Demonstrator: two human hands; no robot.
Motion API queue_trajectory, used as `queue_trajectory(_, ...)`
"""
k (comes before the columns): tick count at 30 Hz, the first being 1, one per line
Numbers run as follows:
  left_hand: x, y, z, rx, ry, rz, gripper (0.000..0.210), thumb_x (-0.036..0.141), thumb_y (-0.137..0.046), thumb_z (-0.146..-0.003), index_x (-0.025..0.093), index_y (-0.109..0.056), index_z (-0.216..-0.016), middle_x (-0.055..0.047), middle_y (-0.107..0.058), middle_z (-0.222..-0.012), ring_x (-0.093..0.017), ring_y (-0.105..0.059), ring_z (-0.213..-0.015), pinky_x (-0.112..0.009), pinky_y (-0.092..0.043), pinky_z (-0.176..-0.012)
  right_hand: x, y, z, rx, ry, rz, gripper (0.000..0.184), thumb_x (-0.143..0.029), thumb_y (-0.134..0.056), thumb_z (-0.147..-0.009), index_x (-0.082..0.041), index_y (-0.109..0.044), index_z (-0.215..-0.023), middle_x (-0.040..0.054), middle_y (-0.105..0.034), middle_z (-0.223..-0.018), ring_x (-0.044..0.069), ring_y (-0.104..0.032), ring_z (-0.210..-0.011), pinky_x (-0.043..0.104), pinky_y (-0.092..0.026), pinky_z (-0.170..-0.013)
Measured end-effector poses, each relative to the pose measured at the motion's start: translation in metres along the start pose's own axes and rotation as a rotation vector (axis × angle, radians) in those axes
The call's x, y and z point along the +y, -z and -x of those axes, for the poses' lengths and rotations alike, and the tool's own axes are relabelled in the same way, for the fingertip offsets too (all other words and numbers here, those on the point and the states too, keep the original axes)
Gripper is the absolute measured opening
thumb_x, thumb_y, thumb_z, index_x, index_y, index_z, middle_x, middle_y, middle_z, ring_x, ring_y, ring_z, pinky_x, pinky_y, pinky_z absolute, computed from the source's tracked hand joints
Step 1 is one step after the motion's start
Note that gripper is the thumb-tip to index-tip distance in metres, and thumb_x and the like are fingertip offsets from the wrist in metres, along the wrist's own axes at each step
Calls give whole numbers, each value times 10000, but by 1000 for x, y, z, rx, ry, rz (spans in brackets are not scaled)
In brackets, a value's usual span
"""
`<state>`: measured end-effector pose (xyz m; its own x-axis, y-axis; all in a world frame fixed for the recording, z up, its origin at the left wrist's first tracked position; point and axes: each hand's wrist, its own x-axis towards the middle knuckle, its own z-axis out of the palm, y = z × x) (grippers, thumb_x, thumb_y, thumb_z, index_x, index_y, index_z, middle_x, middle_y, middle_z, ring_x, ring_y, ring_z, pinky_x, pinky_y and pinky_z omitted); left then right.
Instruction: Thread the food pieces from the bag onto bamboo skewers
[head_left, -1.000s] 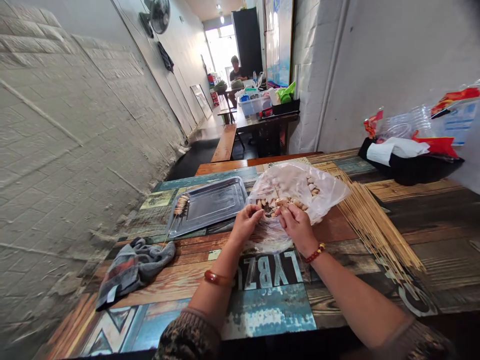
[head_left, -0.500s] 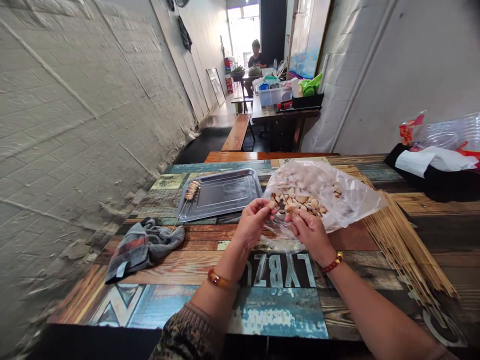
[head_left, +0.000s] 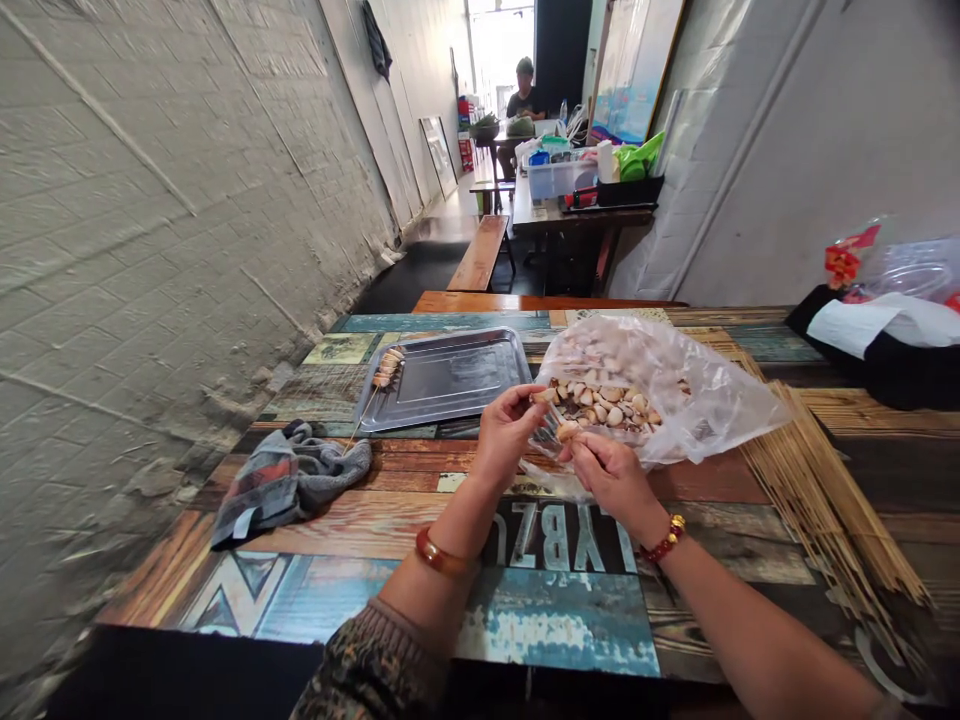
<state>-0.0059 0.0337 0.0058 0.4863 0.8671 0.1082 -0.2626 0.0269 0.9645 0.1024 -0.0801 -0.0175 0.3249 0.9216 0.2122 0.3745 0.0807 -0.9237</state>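
My left hand (head_left: 506,430) pinches a small pale food piece (head_left: 545,396) between thumb and fingers. Close beside it, my right hand (head_left: 609,470) is closed on another pale piece (head_left: 568,430); whether a skewer runs through it is hard to make out. Both hands are at the near edge of a clear plastic bag (head_left: 720,410), which lies open over many pale, rounded food pieces (head_left: 615,413) with brown edges. Left of the bag, a metal tray (head_left: 457,375) carries one loaded skewer (head_left: 388,368), its bare end sticking out over the near rim.
A bundle of bamboo skewers (head_left: 832,490) lies to the right. The grey cloth (head_left: 292,480) rests at the left. A black container (head_left: 885,365) with white paper stands at the far right. Further off are a bench (head_left: 481,255), a clear bin (head_left: 559,180) and a seated person (head_left: 525,98).
My right hand has come slightly lower and nearer, so the piece in it now shows more plainly. My left hand stays beside it, still pinching its piece. The camera view has shifted slightly.
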Motion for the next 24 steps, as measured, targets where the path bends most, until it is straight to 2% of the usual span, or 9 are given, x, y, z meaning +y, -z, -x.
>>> queue_trajectory(6,1,-1,0,21,32,49,248,267,-753,-658,165,-722,-883,-7,-680,-730,-84,-543,-608,-212,-439,-607,-1,0,0,-14,-21,-26,337,-392,-431,-899,-186,-627,-719,-37,-446,-456,110,-413,-446,220,-325,-442)
queue_trajectory(18,0,0,-1,65,1,18,252,278,-772,-631,171,-728,-855,-21,-693,-778,-108,-580,-673,-225,-462,-637,3,-2,0,-2,-96,-114,322,-408,-462,-875,-188,-639,-721,-42,-391,-439,106,-360,-422,216,-266,-401)
queue_trajectory(24,0,-1,-1,78,0,14,244,272,-774,-632,170,-722,-847,-8,-678,-754,-100,-572,-672,-221,-466,-649,0,-1,0,-3,-93,-93,314,-397,-468,-869,-189,-641,-711,-40,-416,-440,107,-370,-425,218,-271,-405)
